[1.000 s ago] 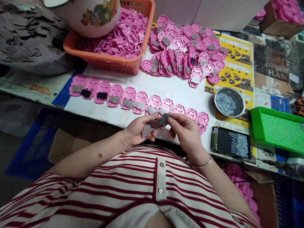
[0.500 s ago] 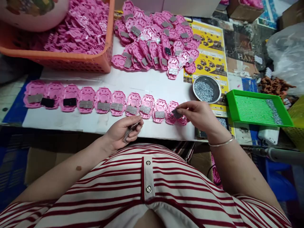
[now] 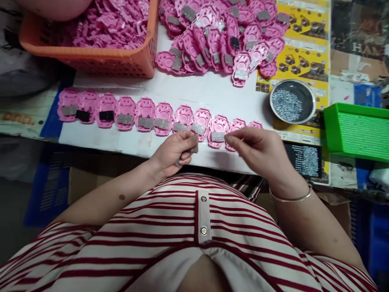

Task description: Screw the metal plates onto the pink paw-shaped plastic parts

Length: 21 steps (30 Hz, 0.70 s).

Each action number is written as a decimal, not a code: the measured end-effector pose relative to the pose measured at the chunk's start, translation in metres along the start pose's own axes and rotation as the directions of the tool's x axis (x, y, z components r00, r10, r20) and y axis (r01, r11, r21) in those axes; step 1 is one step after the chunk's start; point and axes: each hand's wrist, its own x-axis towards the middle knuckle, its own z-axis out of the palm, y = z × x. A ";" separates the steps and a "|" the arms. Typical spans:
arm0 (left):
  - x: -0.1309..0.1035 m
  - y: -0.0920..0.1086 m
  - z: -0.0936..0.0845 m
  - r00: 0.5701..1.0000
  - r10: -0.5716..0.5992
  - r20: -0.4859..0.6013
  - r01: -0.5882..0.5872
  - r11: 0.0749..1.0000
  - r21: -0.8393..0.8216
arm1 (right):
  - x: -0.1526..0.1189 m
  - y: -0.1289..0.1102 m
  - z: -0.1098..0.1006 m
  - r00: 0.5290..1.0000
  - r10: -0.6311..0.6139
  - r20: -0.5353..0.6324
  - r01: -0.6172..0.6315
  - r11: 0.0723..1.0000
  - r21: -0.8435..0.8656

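Several pink plastic casings (image 3: 145, 106) lie in a row on the white table covering, most with a grey or black plate across the lower part. My left hand (image 3: 176, 152) is closed on small grey plates (image 3: 193, 149), just in front of the row. Over the right end of the row is my right hand (image 3: 258, 150), thumb and forefinger pinched together. Its fingertips are beside the grey plate (image 3: 217, 137) of one casing and partly cover the casing (image 3: 237, 125) to its right. Whether anything is between these fingers is hidden.
Behind the row stands an orange basket (image 3: 91, 56) of pink pieces, beside a heap of pink casings (image 3: 212, 44). To the right are a metal bowl of screws (image 3: 287, 103), a black tray with screws (image 3: 308, 160) and a green tray (image 3: 358, 129).
The view has shifted, so the table items sit farther right and higher. My right hand has moved leftward along the row; the dark plate seen in its fingers no longer shows there.
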 end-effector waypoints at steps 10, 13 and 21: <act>-0.001 -0.001 0.000 0.997 0.053 0.051 -0.050 0.998 -0.049 | 0.006 -0.012 0.056 0.932 0.234 0.276 -0.341 0.823 0.454; -0.002 -0.002 -0.004 0.998 0.067 0.010 -0.067 0.998 -0.010 | 0.006 -0.013 0.057 0.936 0.261 0.235 -0.349 0.764 0.543; -0.002 -0.003 -0.005 0.999 0.050 -0.011 -0.050 0.997 0.058 | 0.000 -0.009 0.063 0.943 0.287 0.168 -0.323 0.663 0.676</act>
